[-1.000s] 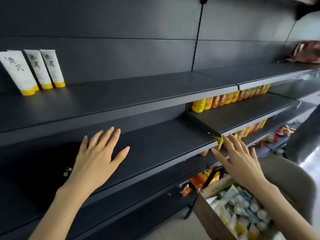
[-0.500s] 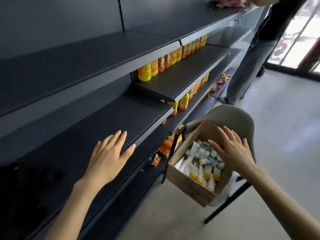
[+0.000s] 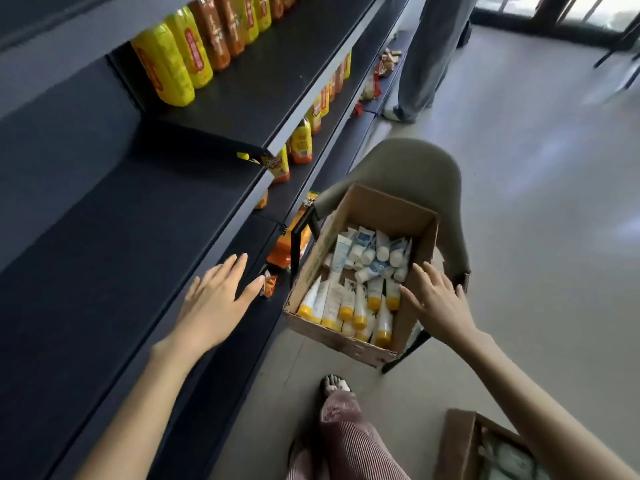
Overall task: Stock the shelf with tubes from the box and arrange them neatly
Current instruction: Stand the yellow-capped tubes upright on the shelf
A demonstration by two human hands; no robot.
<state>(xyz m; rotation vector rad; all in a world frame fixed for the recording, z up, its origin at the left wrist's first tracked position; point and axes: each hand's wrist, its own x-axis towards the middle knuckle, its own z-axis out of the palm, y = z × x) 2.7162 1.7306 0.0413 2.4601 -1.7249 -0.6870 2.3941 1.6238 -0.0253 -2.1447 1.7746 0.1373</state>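
Tubes (image 3: 349, 303) lie in the box (image 3: 384, 207) on a chair (image 3: 415, 161). Right hand (image 3: 438, 301), fingers spread, over the box's near corner; left hand (image 3: 214, 299), fingers straight, above the dark shelf (image 3: 121, 230); both grip nothing.

Shop: stocked shelves (image 3: 284, 109) of bottles (image 3: 162, 64)

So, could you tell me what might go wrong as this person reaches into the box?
The cardboard box seems to overhang the grey chair, so the right hand pressing on its rim could tip it. The yellow-capped tubes lie loosely beside white-capped ones, so a hasty grab may drag out extras. A second box on the floor by the foot could trip them.
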